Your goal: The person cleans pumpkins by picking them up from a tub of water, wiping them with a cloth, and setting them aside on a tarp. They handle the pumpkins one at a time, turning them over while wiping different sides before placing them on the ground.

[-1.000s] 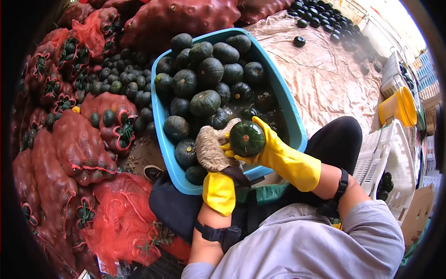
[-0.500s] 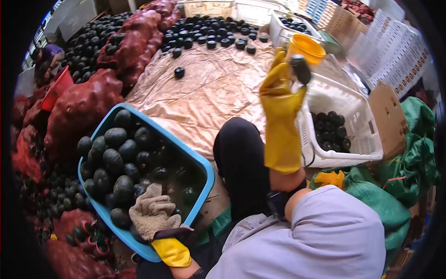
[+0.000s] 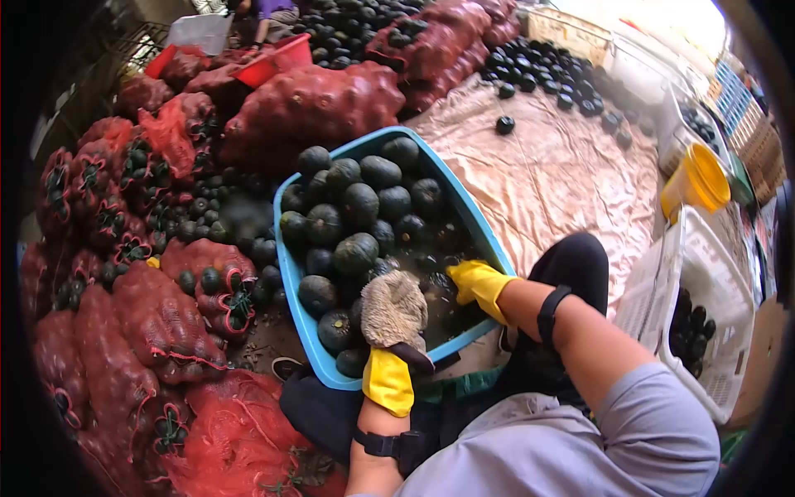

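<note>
A blue tub [image 3: 291,296] holds many dark green squashes [image 3: 356,253] in murky water. My left hand [image 3: 394,310], in a beige cloth glove over a yellow one, is over the tub's near side beside the squashes; its fingers curl downward, and what they hold, if anything, is hidden. My right hand [image 3: 478,284], in a yellow rubber glove, reaches into the water at the tub's right side. Its fingertips are partly under the surface near a dark squash, and whether they grip it cannot be made out.
Red mesh sacks [image 3: 310,112] lie left and behind. A tan sheet [image 3: 551,178] bears dark squashes at its far end. To the right are a yellow bucket [image 3: 697,182] and a white crate [image 3: 646,269] holding squashes. Another person's arm [image 3: 262,31] shows at the top left.
My right hand has come down from above the white crate into the tub; the dark item near its fingers is no longer seen there. The view has turned left.
</note>
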{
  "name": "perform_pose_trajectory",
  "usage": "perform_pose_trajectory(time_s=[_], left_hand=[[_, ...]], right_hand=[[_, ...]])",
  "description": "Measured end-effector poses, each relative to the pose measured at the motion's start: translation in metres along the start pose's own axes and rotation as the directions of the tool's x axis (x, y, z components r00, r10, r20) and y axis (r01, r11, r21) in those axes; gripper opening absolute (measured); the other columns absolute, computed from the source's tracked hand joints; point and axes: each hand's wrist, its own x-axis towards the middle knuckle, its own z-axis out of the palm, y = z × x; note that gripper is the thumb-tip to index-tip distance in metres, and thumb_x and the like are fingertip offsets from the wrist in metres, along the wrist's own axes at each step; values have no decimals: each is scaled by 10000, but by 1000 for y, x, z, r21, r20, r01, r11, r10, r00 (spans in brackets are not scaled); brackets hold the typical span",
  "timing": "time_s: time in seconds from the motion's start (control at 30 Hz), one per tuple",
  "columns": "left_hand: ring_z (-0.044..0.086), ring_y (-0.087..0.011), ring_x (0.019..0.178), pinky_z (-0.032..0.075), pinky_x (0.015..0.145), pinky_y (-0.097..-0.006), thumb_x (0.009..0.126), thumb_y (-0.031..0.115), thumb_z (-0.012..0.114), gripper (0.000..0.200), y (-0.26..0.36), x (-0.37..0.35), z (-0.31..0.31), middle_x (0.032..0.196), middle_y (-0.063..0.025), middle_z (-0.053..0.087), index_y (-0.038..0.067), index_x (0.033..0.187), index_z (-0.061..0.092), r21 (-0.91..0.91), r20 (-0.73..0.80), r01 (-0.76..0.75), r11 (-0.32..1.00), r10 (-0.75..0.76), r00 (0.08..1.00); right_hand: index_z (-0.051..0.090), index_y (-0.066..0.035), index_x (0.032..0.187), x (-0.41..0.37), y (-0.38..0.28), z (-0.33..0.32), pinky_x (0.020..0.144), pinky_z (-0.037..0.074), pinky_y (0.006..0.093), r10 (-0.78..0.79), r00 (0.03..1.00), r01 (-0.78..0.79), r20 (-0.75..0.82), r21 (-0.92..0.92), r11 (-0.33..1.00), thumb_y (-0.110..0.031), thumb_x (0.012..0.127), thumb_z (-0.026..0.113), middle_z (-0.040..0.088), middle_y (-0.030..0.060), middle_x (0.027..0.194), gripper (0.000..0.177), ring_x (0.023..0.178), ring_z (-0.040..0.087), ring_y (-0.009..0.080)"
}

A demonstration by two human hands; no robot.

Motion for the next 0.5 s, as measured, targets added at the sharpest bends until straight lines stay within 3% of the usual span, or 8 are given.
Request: perform_pose_trajectory(time_s=[0.07,0.17,0.2,0.27,0.33,0.37,0.4,0.5], left_hand=[[714,-226,1034,560,870,-390,921,282,643,198,3,3,-27,1016,-35,768,177,966,804,-40,38,45,998,-44,998],[709,-280,1025,559,874,-436,892,283,650,191,8,-9,29,1001,-76,752,152,953,774,-244,-63,117,963,-136,989],[715,-297,996,566,864,-446,892,287,650,203,3,-3,13,989,-94,752,134,949,772,-325,-53,210,922,-239,970],[728,-332,938,581,842,-466,893,294,651,232,-3,4,-10,964,-129,752,100,942,767,-436,-19,324,840,-368,930],[743,-351,910,595,827,-472,872,282,675,232,-11,-1,-37,944,-162,759,80,930,773,-521,61,380,765,-411,910],[751,-361,895,603,819,-475,861,276,687,233,-15,-3,-50,933,-178,762,71,924,777,-557,101,410,722,-431,897],[752,-365,895,604,819,-478,863,274,687,231,-10,-1,-24,929,-182,762,70,922,777,-532,26,350,771,-399,917],[747,-393,880,606,824,-501,862,254,696,213,-3,2,-7,906,-194,759,60,898,777,-588,-97,365,722,-511,854]], right_hand=[[678,-73,1339,6,8,-8,990,541,493,24,997,-29,75,66,997,-420,739,853,727,245,1227,715,1168,678,437],[724,-47,1277,16,20,-3,946,557,489,51,995,-52,84,9,999,-567,782,782,741,238,1195,721,1124,700,429],[730,-54,1280,18,11,-18,953,561,469,92,966,-97,243,9,995,-581,784,777,737,239,1217,725,1135,697,425],[666,-58,1378,25,52,15,937,557,451,-383,923,367,-33,-222,903,-551,793,780,747,231,1191,773,1107,708,419],[610,-50,1432,28,44,16,944,549,439,-420,897,388,-137,-210,897,-549,793,802,746,241,1176,833,1109,710,415],[581,-44,1459,8,9,1,959,544,432,36,999,-36,-1,103,994,-550,794,815,738,256,1188,868,1129,707,410],[577,-12,1459,-9,-16,-19,1005,533,414,119,985,-146,123,237,961,-601,804,820,718,273,1259,913,1202,684,415],[635,2,1380,-32,-27,-37,965,558,370,127,986,-82,-109,348,934,-548,848,834,768,164,1187,792,1077,740,311]])
